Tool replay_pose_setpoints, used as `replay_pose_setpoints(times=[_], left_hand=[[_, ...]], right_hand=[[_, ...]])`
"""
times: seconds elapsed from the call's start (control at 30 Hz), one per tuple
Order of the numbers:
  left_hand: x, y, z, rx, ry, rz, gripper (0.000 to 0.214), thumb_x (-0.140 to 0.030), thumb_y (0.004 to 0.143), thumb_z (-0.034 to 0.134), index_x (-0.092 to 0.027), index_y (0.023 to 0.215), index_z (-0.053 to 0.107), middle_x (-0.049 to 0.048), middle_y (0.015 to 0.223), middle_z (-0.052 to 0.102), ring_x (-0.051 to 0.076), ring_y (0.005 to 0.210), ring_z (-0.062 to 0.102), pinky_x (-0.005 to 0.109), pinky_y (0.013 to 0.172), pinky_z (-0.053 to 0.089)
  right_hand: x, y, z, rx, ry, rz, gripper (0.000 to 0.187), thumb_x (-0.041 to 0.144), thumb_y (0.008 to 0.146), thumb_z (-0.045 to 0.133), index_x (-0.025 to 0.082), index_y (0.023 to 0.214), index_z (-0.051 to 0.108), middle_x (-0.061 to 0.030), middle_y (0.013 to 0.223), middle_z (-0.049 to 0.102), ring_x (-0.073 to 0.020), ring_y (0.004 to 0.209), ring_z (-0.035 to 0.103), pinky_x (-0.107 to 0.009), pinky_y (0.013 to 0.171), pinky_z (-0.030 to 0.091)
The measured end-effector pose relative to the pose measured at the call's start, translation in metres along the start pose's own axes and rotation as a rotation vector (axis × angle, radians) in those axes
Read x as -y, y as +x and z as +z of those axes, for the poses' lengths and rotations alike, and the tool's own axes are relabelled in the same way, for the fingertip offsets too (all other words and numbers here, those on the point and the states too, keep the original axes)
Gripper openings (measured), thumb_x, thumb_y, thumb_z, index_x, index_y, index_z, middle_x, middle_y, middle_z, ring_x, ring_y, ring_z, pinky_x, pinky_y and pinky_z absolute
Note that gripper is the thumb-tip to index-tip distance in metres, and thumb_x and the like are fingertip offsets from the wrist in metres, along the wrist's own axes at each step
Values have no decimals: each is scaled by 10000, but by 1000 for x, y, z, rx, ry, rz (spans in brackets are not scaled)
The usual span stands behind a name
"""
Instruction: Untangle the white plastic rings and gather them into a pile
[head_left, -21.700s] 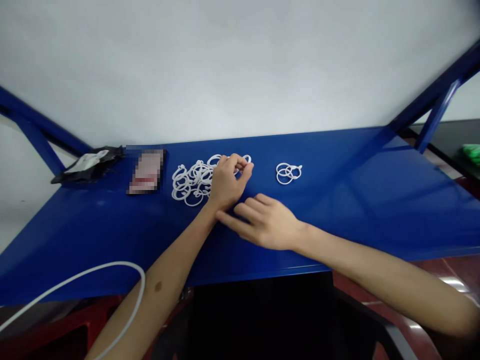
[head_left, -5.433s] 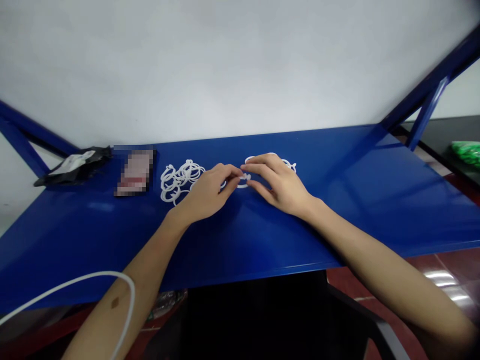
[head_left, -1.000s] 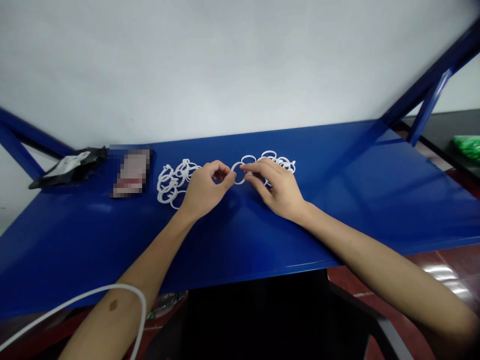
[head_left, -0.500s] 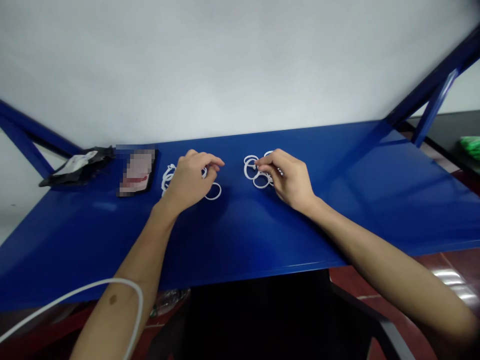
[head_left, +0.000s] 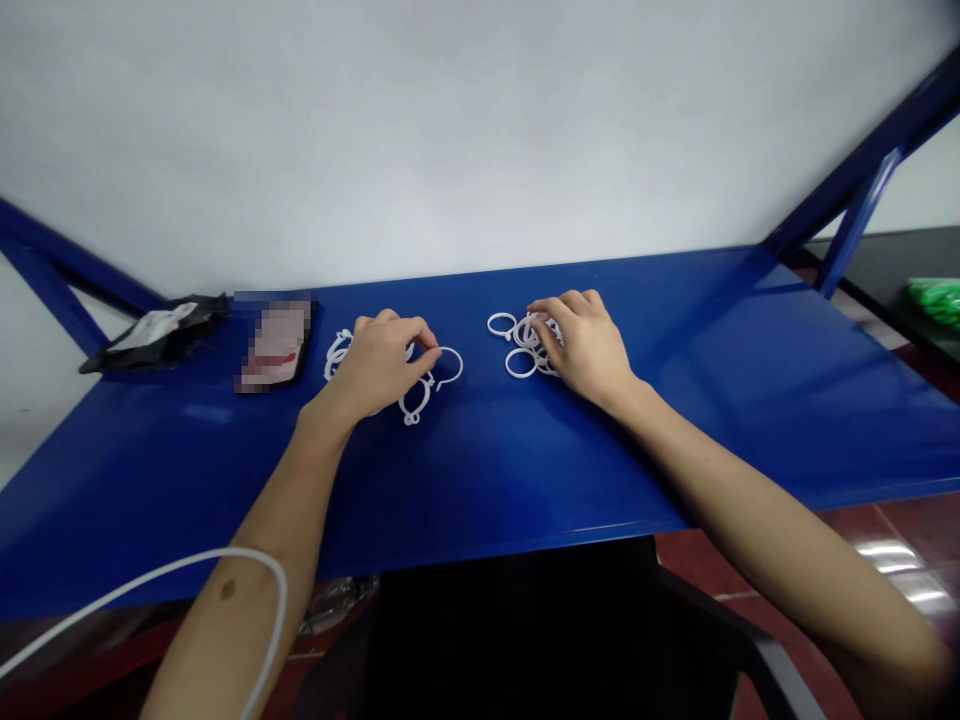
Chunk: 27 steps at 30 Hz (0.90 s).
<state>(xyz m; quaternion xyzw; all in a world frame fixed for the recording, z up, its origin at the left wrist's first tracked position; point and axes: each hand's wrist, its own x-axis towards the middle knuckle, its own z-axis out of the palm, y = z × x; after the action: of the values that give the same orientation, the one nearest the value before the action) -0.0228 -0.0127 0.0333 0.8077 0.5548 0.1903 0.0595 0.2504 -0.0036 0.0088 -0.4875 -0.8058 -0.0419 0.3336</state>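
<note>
My left hand (head_left: 382, 358) pinches a thin white plastic ring (head_left: 460, 362), which has a gap and sticks out to the right of the fingertips. Just below that hand lies another white ring with small loops on its edge (head_left: 412, 405). More white rings (head_left: 335, 350) lie to the left, partly covered by the hand. On the other side, my right hand (head_left: 585, 345) has thumb and forefinger closed down on a white ring (head_left: 525, 332) in a small heap. The palm and fingers hide part of this heap. Two thin rings show at its left edge.
A phone (head_left: 277, 343), blurred on its screen, and a black plastic packet (head_left: 154, 333) lie at the left of the blue table (head_left: 480, 480). A white cable (head_left: 150, 582) crosses my left forearm. Blue frame bars rise at both sides, and a white wall stands behind.
My left hand has closed its fingers on a white ring, and a looped ring now shows below it. The right hand has shifted slightly and lowered its fingertips onto the heap.
</note>
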Motion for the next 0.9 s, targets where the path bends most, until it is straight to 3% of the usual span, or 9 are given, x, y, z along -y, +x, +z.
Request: replay_pose_setpoints(times=[0.13, 0.27, 0.4, 0.57, 0.7, 0.9], left_hand=[[-10, -1, -5, -111, -153, -107, 111, -277, 829, 656, -233, 739, 608, 15, 735, 669, 189, 706, 574, 349, 733, 432], [-19, -1, 2, -146, -420, -183, 170, -330, 817, 694, -218, 745, 589, -2, 668, 636, 141, 596, 551, 300, 595, 431], [-29, -1, 18, -107, -830, -221, 207, -360, 802, 740, -210, 813, 599, 11, 743, 683, 143, 653, 645, 301, 648, 529], [-38, -2, 29, 14, -1181, -226, 315, -340, 780, 788, -217, 1030, 641, 14, 839, 710, 152, 717, 704, 331, 763, 593], [-39, -3, 28, 34, -1337, -264, 373, -319, 742, 828, -208, 1056, 660, 10, 835, 711, 166, 777, 721, 346, 839, 604], [-39, -2, 25, 103, -1427, -303, 344, -280, 768, 809, -204, 1072, 668, 21, 850, 728, 190, 810, 733, 367, 847, 619]], right_hand=[[-1, 1, -3, -41, -59, 5, 241, 279, 975, 539, 168, 1118, 697, -146, 1033, 644, -305, 977, 520, -474, 848, 478], [12, -1, -7, -31, 83, -92, 239, 299, 1001, 505, 189, 1139, 666, -120, 1022, 649, -280, 965, 538, -445, 863, 475], [34, -8, -8, 64, 245, -187, 206, 347, 1001, 537, 204, 1119, 625, -82, 970, 667, -239, 899, 595, -393, 824, 486], [47, -13, -7, 76, 218, -159, 327, 455, 915, 668, 188, 1087, 593, -95, 980, 655, -245, 878, 613, -370, 752, 497], [42, -11, -9, -3, 181, -95, 229, 397, 968, 600, 190, 1064, 605, -111, 1023, 640, -238, 901, 626, -352, 728, 515], [38, -12, -10, -34, 287, -95, 168, 334, 997, 575, 207, 1098, 619, -66, 1009, 709, -195, 876, 674, -330, 773, 528]])
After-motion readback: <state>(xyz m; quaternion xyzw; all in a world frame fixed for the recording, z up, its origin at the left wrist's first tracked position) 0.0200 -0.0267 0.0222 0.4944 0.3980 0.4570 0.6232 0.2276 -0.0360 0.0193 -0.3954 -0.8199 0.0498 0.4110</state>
